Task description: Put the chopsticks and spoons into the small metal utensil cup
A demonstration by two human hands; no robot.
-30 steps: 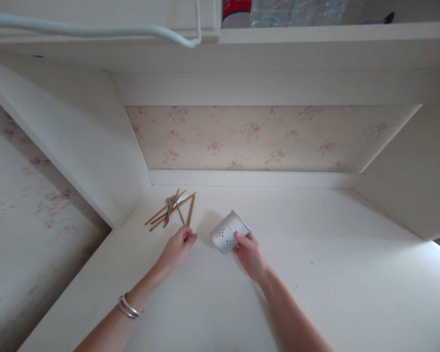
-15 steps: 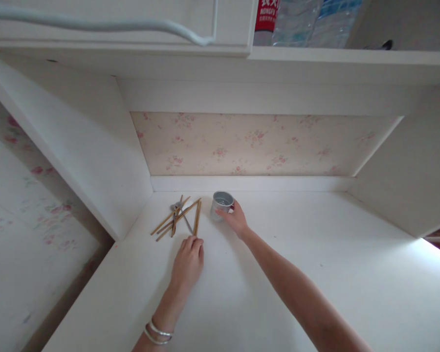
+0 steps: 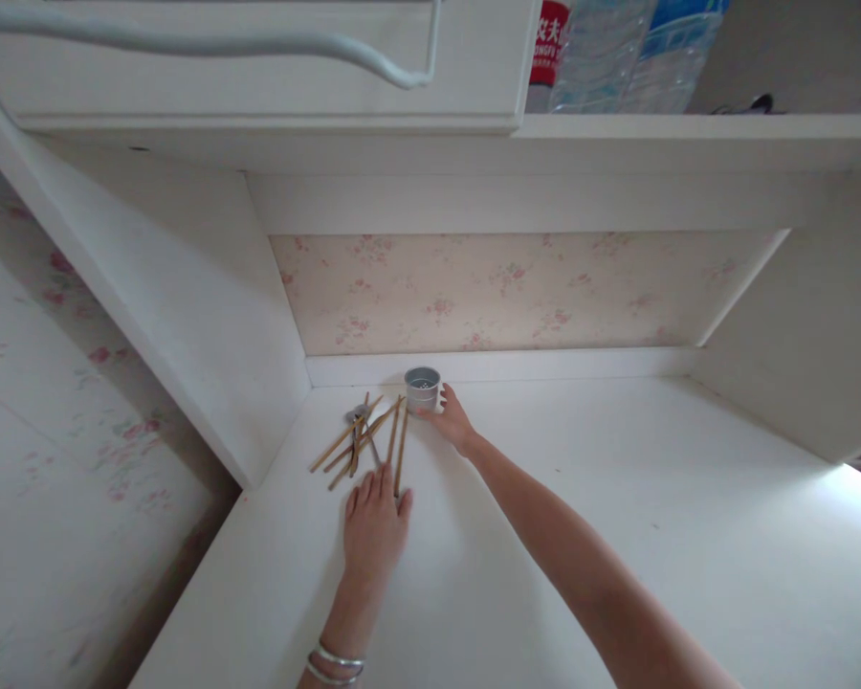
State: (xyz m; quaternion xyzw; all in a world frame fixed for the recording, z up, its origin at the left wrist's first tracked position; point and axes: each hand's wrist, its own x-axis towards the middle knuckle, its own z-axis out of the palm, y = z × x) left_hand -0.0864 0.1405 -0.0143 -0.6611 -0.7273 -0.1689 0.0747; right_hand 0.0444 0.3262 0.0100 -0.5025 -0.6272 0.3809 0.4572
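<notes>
A small grey perforated metal cup (image 3: 423,389) stands upright near the back wall of the white desk. My right hand (image 3: 451,418) reaches far forward and grips its right side. Left of the cup lie several wooden chopsticks (image 3: 363,436) in a loose pile, with a metal spoon (image 3: 363,425) among them. My left hand (image 3: 375,522) lies flat on the desk with fingers stretched out, its fingertips touching the near ends of the chopsticks. Silver bangles circle my left wrist.
The white desk top (image 3: 617,536) sits in an alcove with a floral back panel (image 3: 517,287) and white side walls. Above, a shelf (image 3: 689,129) holds plastic water bottles (image 3: 603,53). A pale cable (image 3: 208,43) runs across a cupboard front.
My right hand carried the cup from a tilted hold near the desk's middle to the back wall and stood it upright. My left hand flattened out by the chopstick ends.
</notes>
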